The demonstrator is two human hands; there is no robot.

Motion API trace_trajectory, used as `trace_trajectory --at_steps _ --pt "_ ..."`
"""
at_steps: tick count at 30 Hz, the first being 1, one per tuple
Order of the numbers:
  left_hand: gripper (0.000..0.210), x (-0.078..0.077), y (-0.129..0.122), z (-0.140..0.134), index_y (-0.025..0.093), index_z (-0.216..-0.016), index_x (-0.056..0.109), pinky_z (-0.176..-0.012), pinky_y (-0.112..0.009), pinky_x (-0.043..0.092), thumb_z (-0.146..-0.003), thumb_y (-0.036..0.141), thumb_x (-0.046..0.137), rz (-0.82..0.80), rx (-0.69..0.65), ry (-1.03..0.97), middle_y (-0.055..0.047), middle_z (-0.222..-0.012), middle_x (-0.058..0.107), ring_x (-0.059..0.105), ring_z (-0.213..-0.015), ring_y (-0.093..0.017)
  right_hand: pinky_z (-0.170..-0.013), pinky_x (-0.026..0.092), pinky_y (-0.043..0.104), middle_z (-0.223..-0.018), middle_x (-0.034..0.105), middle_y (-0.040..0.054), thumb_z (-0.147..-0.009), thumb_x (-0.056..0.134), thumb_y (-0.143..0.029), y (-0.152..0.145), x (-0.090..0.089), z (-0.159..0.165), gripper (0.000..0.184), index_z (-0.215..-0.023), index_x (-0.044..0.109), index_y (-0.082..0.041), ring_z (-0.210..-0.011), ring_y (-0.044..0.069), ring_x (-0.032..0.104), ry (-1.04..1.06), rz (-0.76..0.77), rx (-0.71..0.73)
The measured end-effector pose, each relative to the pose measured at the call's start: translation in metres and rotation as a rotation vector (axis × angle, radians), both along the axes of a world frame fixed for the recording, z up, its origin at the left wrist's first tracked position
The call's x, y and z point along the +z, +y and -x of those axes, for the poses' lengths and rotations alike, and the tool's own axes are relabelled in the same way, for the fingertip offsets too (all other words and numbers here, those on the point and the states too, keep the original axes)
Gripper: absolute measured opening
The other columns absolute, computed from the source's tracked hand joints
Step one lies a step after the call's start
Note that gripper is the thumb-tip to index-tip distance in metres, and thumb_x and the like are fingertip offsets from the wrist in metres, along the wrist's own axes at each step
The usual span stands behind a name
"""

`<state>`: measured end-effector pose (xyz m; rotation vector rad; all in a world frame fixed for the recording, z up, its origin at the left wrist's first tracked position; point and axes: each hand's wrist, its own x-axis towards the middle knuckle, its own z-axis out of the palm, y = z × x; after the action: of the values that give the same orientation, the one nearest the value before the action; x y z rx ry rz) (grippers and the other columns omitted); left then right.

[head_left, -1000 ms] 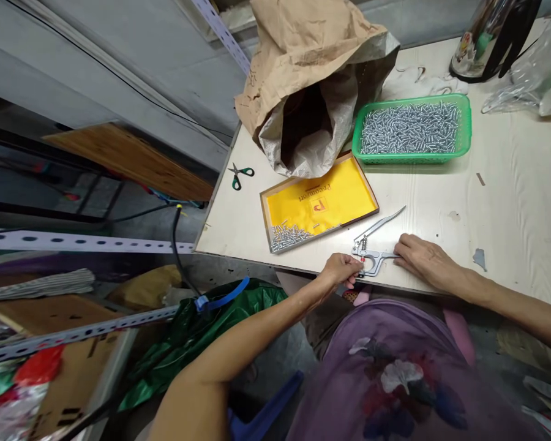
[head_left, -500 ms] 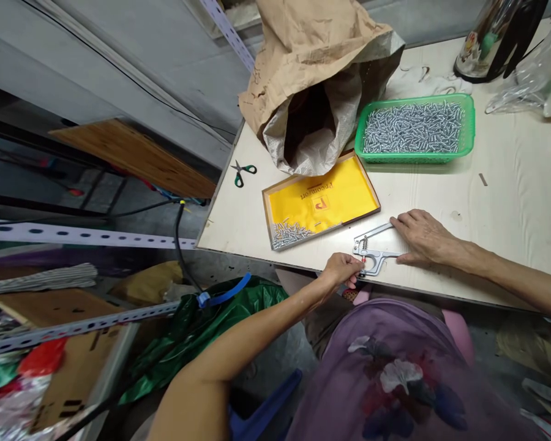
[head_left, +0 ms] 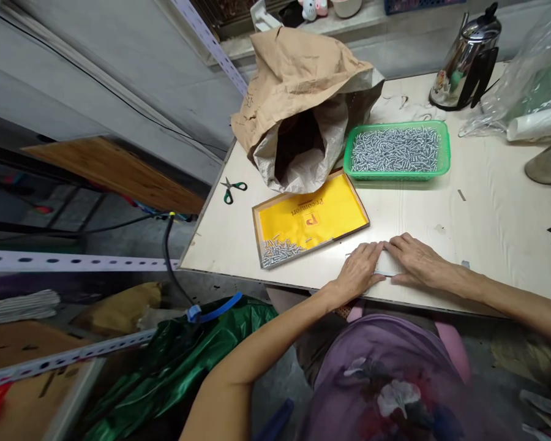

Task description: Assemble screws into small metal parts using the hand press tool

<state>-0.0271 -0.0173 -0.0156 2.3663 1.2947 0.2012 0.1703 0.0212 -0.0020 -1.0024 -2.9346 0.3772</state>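
Note:
Silver hand pliers (head_left: 386, 274) lie at the table's front edge, mostly covered by my two hands. My left hand (head_left: 360, 269) is closed over their head end, hiding the jaws and the coil spring. Around the handle ends, my right hand (head_left: 417, 260) grips with its fingers on the far handle and its thumb by the near one. Just left of and beyond my hands lies a shallow cardboard tray (head_left: 320, 240) with a yellow printed bottom. Small silver metal pieces (head_left: 279, 251), rod-shaped or coiled, are heaped in its near left corner.
A green basket (head_left: 397, 176) full of similar metal pieces stands beyond the tray. A large brown paper sack (head_left: 303, 67) gapes beside it. Green-handled scissors (head_left: 232, 188) lie at left. A kettle (head_left: 466, 61), clear plastic bag (head_left: 528, 79) and metal canister (head_left: 548, 162) occupy the far right.
My left hand has moved from a pinch at the jaws to lying over the pliers' head, closer to my right hand. The view has tilted upward, showing the windowsill.

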Motion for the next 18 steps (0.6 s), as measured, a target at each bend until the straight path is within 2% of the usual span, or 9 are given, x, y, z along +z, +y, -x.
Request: trace_trajectory --at_steps 2,3,7,8,11,13,16,18 --pt "0.069 0.002 0.007 -0.001 0.01 -0.139 0.037 -0.096 -0.044 0.045 -0.083 0.031 0.07 0.038 -0.036 0.019 -0.017 -0.126 0.053 0.05 -0.113 -0.03 -0.077 0.047 0.039 -0.108 0.061 0.0162 -0.07 0.08 -0.037 -0.001 0.003 -0.004 0.059 -0.117 0.056 -0.011 -0.095 0.03 0.053 0.002 -0.002 -0.022" --pt "0.066 0.003 0.009 -0.001 0.01 -0.138 0.038 -0.093 -0.044 0.046 -0.084 0.032 0.069 0.051 -0.042 0.03 -0.016 -0.122 0.054 0.05 -0.109 -0.03 -0.078 0.047 0.038 -0.107 0.061 0.0159 -0.072 0.078 -0.034 -0.002 0.004 -0.004 0.054 -0.116 0.057 -0.011 -0.094 0.029 0.053 -0.001 -0.007 -0.036" --pt "0.037 0.005 0.01 -0.006 0.015 -0.123 0.052 -0.085 -0.041 0.046 -0.09 0.029 0.06 0.062 0.001 0.092 -0.011 -0.107 0.057 0.05 -0.102 -0.027 -0.072 0.043 0.034 -0.091 0.062 0.0114 -0.088 0.059 -0.017 -0.003 0.003 -0.001 0.013 -0.099 0.062 -0.013 -0.083 0.024 0.053 -0.008 -0.014 -0.04" --pt "0.029 0.004 0.009 -0.007 0.017 -0.119 0.055 -0.084 -0.039 0.046 -0.092 0.027 0.057 0.062 0.021 0.11 -0.01 -0.103 0.058 0.051 -0.101 -0.026 -0.07 0.041 0.033 -0.087 0.062 0.0103 -0.091 0.053 -0.014 -0.003 0.001 0.001 0.011 -0.095 0.063 -0.014 -0.08 0.023 0.053 -0.008 -0.012 -0.03" --pt "0.019 0.002 0.009 -0.012 0.018 -0.111 0.059 -0.082 -0.037 0.046 -0.094 0.024 0.053 0.07 0.064 0.144 -0.009 -0.097 0.058 0.052 -0.099 -0.025 -0.067 0.038 0.032 -0.079 0.061 0.008 -0.094 0.043 -0.008 -0.003 -0.006 0.006 0.023 -0.085 0.063 -0.015 -0.074 0.02 0.052 -0.018 -0.013 -0.015" --pt "0.018 0.002 0.011 -0.012 0.017 -0.109 0.06 -0.081 -0.038 0.047 -0.094 0.024 0.054 0.073 0.065 0.148 -0.009 -0.096 0.059 0.053 -0.099 -0.026 -0.067 0.039 0.032 -0.079 0.061 0.0081 -0.095 0.043 -0.01 -0.003 -0.008 0.007 0.024 -0.084 0.064 -0.014 -0.074 0.02 0.053 -0.037 -0.024 -0.031" --pt "0.025 -0.001 0.011 -0.01 0.016 -0.116 0.057 -0.083 -0.039 0.049 -0.092 0.025 0.057 0.018 0.078 0.122 -0.01 -0.101 0.061 0.054 -0.101 -0.026 -0.07 0.041 0.033 -0.087 0.063 0.0106 -0.093 0.054 -0.019 0.003 -0.003 0.005 0.014 -0.098 0.065 -0.012 -0.081 0.023 0.055 -0.049 -0.043 -0.07" --pt "0.038 -0.007 0.006 -0.01 0.014 -0.125 0.051 -0.088 -0.042 0.05 -0.091 0.027 0.06 -0.065 0.124 0.081 -0.013 -0.112 0.06 0.055 -0.107 -0.027 -0.073 0.043 0.034 -0.098 0.064 0.0135 -0.088 0.064 -0.029 0.012 0.002 0.0 0.03 -0.111 0.062 -0.01 -0.089 0.026 0.056 -0.029 -0.024 -0.047"
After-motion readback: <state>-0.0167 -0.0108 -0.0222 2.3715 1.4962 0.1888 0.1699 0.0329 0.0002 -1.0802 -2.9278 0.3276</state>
